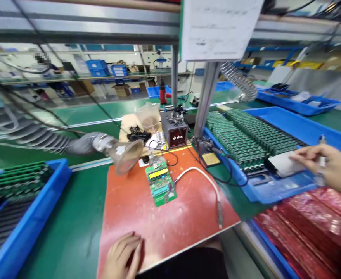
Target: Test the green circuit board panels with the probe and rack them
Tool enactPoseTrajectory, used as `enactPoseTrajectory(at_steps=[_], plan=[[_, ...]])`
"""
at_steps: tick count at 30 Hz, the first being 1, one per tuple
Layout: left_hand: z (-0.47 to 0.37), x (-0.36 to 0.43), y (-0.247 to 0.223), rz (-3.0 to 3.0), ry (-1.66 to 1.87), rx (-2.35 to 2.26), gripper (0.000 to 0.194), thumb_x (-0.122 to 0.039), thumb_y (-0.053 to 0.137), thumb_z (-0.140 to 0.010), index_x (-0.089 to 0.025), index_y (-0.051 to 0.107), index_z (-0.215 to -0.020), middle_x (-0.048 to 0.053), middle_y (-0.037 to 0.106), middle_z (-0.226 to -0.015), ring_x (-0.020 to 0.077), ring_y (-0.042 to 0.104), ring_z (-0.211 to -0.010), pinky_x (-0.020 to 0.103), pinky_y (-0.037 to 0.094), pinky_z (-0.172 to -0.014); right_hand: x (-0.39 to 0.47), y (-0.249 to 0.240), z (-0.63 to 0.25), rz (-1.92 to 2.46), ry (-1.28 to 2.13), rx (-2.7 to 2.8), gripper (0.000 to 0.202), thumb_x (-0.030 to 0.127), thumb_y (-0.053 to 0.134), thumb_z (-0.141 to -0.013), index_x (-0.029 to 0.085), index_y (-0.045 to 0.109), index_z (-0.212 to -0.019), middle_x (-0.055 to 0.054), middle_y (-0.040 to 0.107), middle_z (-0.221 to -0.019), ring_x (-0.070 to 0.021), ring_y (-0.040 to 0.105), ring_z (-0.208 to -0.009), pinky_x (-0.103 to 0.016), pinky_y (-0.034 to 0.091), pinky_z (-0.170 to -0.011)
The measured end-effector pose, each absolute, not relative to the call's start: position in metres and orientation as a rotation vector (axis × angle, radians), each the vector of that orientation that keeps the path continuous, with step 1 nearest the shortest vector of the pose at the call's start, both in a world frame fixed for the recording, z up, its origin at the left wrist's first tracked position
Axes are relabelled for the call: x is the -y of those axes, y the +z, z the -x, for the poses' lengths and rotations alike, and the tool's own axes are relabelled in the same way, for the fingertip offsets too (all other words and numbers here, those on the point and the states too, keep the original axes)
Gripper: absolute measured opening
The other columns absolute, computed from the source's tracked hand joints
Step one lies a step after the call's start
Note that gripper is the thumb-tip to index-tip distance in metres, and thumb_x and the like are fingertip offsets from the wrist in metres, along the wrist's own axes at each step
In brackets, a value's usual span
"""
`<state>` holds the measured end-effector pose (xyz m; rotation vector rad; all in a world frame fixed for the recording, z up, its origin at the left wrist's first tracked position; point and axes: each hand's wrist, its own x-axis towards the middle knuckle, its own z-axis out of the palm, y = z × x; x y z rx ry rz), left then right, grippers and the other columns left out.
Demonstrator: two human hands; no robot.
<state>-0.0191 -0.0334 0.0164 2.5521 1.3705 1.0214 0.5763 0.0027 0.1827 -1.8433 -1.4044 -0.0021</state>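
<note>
My left hand [123, 254] rests on the red mat [187, 217] near its front edge, its fingers loosely bent and nothing seen in them. At the right, my right hand [326, 161] pinches the edge of a flat piece with a white face [286, 163] and a dark side, over the near end of a blue tray [263, 195]. A slim pen-like tool [322, 161] also shows at that hand's fingers. Rows of green circuit boards [240, 135] stand in the tray. On the mat lie a green board with a lit yellow display [158, 174] and a white cable [213, 182].
Another blue bin [39, 228] with green boards is on the left. A fume hose with a clear funnel [128, 155] reaches over the mat. Behind stands a soldering station [174, 133]. Red bubble wrap [312, 228] lies at front right. A metal post [206, 100] rises mid-bench.
</note>
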Motion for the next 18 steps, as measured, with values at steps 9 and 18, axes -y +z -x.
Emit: enactPoseTrajectory(at_steps=[9, 18], plan=[[-0.013, 0.032, 0.049, -2.349, 0.790, -1.062, 0.018, -0.028, 0.055, -0.093, -0.021, 0.066, -0.106, 0.008, 0.068, -0.103, 0.0196, 0.063, -0.099, 0.036, 0.052, -0.088, -0.033, 0.087, -0.282, 0.960, 1.182, 2.243, 0.020, 0.029, 0.060, -0.089, 0.023, 0.060, -0.070, -0.003, 0.070, -0.075, -0.0204, 0.065, -0.067, -0.031, 0.051, -0.062], [-0.019, 0.045, 0.026, -2.563, 0.603, -1.004, 0.049, -0.053, 0.059, -0.088, -0.021, 0.058, -0.125, 0.013, 0.058, -0.128, 0.0292, 0.054, -0.115, 0.047, 0.048, -0.096, -0.032, 0.087, -0.307, 1.186, 0.934, 1.515, 0.035, 0.055, 0.066, -0.086, 0.026, 0.049, -0.080, -0.006, 0.075, -0.087, -0.0265, 0.071, -0.086, -0.042, 0.053, -0.082]])
